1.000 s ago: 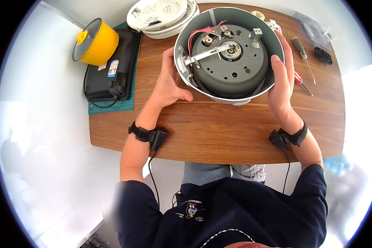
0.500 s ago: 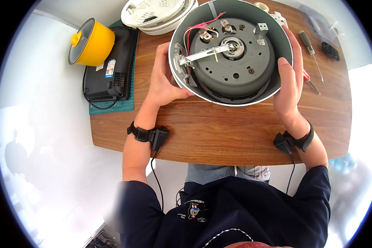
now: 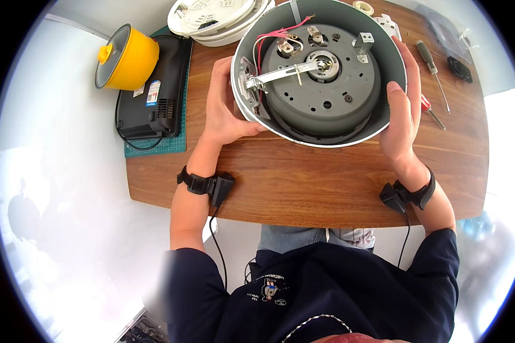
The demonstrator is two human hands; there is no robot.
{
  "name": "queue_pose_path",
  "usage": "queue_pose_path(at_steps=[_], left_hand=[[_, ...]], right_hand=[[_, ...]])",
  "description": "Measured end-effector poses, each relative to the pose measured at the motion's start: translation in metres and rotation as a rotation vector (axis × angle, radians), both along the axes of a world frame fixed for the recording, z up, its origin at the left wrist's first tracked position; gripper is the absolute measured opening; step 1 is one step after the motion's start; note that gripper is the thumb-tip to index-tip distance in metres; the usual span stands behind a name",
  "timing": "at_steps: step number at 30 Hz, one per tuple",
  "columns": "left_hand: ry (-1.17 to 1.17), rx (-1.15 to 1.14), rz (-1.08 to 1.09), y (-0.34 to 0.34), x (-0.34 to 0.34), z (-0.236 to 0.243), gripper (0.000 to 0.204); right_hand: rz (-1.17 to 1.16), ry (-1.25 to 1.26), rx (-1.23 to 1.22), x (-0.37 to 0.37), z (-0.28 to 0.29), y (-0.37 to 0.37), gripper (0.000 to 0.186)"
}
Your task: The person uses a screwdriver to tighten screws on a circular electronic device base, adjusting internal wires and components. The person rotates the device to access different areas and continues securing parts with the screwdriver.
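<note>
A rice cooker body (image 3: 303,123) stands with its open underside up, showing a round grey metal pan inside. A metal lever (image 3: 280,74) reaches from the left wall to the central round sensor (image 3: 324,66). Red wires (image 3: 277,34) run near the far left of the pan, and a metal bracket (image 3: 364,47) stands at its right. My left hand (image 3: 226,108) grips the outer left wall, thumb along the near side. My right hand (image 3: 405,117) clasps the right wall, its thumb at the rim and its fingers outside.
White plastic covers (image 3: 220,23) lie at the far left. A yellow pot (image 3: 140,60) sits on a black appliance (image 3: 149,108) over a green mat (image 3: 177,137). To the right are a grey-handled screwdriver (image 3: 426,56), a red-handled screwdriver (image 3: 435,117) and a black object (image 3: 459,70).
</note>
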State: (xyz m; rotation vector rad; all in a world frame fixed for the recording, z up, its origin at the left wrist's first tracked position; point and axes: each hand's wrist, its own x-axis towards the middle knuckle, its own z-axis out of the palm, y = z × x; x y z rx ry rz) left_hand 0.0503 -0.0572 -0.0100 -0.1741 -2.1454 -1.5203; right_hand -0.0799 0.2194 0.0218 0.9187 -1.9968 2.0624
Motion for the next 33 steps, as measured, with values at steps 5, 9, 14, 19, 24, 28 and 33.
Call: queue_pose_path(at_steps=[5, 9, 14, 19, 24, 28, 33], left_hand=[[-0.010, -0.041, 0.009, -0.002, 0.004, 0.001, 0.120], [-0.016, -0.122, 0.001, -0.009, 0.004, 0.002, 0.118], [0.082, -0.186, 0.041, -0.013, 0.002, -0.002, 0.116], [0.126, -0.224, 0.118, -0.012, 0.002, -0.002, 0.120], [0.086, -0.103, 0.094, -0.009, 0.004, -0.001, 0.121], [0.019, -0.094, 0.161, 0.002, 0.008, 0.002, 0.125], [0.016, -0.052, 0.183, 0.001, 0.017, 0.000, 0.127]], right_hand=[[0.018, 0.002, 0.088, 0.000, 0.006, 0.004, 0.065], [0.031, 0.015, 0.115, -0.004, 0.002, 0.008, 0.065], [0.111, -0.034, -0.029, 0.001, -0.004, 0.002, 0.068], [0.136, -0.059, -0.020, 0.004, -0.003, 0.003, 0.070], [0.124, -0.037, -0.014, 0.005, -0.003, 0.001, 0.070], [0.136, -0.047, -0.007, 0.003, -0.002, 0.004, 0.069], [0.134, -0.104, -0.034, 0.010, 0.006, -0.002, 0.067]])
